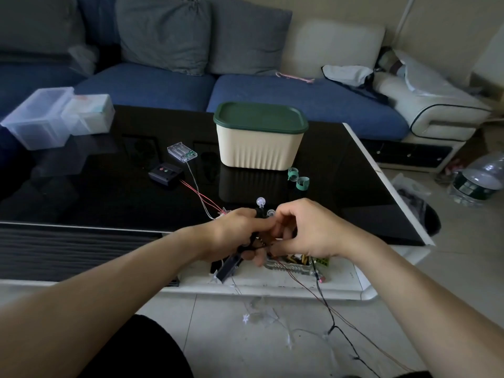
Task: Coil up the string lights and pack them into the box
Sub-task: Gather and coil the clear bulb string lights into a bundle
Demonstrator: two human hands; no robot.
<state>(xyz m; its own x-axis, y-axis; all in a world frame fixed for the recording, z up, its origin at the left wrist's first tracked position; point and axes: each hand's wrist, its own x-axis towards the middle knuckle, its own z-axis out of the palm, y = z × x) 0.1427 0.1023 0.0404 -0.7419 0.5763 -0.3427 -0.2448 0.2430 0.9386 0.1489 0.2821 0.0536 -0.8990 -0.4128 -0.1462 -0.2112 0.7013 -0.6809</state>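
String lights [260,205] bunched between both hands at the table's near edge.

Left hand [236,231] curls round a small coil with bulbs poking up above the fingers; right hand [308,230], fingers bent, pinches the wire just beside it, the two hands touching. The slack runs down and right from the grip, over the table [109,186] edge to the floor, where loose wire [331,320] trails away toward the person's right. So the right hand is the nearer one to feed the next loop, I judge, while the left keeps the coil. The box [260,140] stands straight ahead beyond the hands, well apart, its green lid on. Two battery packs [181,151] lie left of it, their leads running back to the coil.
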